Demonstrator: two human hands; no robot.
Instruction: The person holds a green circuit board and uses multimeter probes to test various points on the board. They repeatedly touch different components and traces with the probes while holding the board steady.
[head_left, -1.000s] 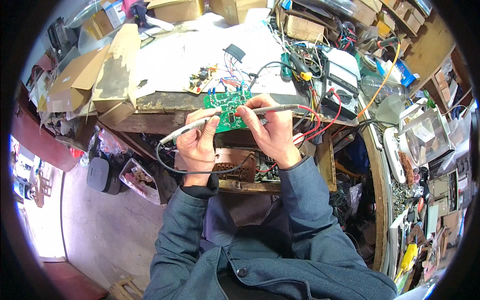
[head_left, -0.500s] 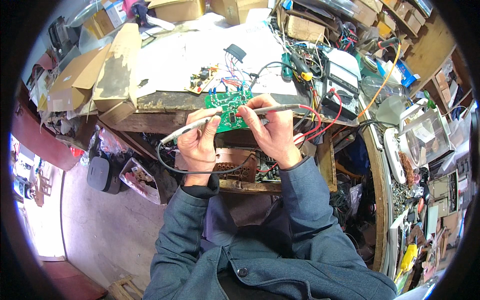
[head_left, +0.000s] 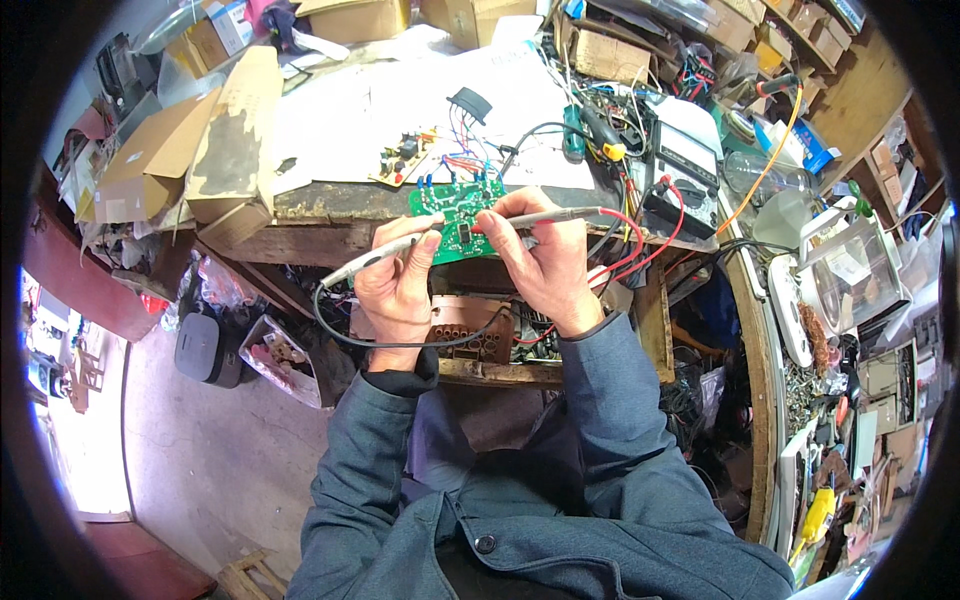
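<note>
The counter (head_left: 330, 200) is a wooden one, crowded with cardboard boxes (head_left: 160, 160), white paper sheets (head_left: 340, 120) and a tangle of wires, and its front edge runs just above the two hands. On this edge, in the middle, lies the green circuit board (head_left: 458, 215), partly over the edge and toward the person. A second, smaller yellowish board (head_left: 405, 158) lies behind it on the paper, and a grey meter (head_left: 685, 165) stands at the right, with red leads (head_left: 640, 250) going from it down to the hands.

The left hand (head_left: 395, 290) has a closed grip around a grey probe (head_left: 385, 255); its tip points to the right, onto the green board, and its black cable (head_left: 400, 340) hangs in a loop under the wrist. The right hand (head_left: 545, 255) holds in a pinching grip a second probe (head_left: 555, 215), which lies almost level, with its tip toward the left at the board. Both tips are very near each other; whether they touch the solder points I cannot tell.

To do this step well, I think both hands should rest with their heels on the counter edge, so that the tips do not slide between neighbouring pins. The board is not fixed, so the pressure must be light and straight down. The hanging cable should stay loose, otherwise it pulls the left probe away.
</note>
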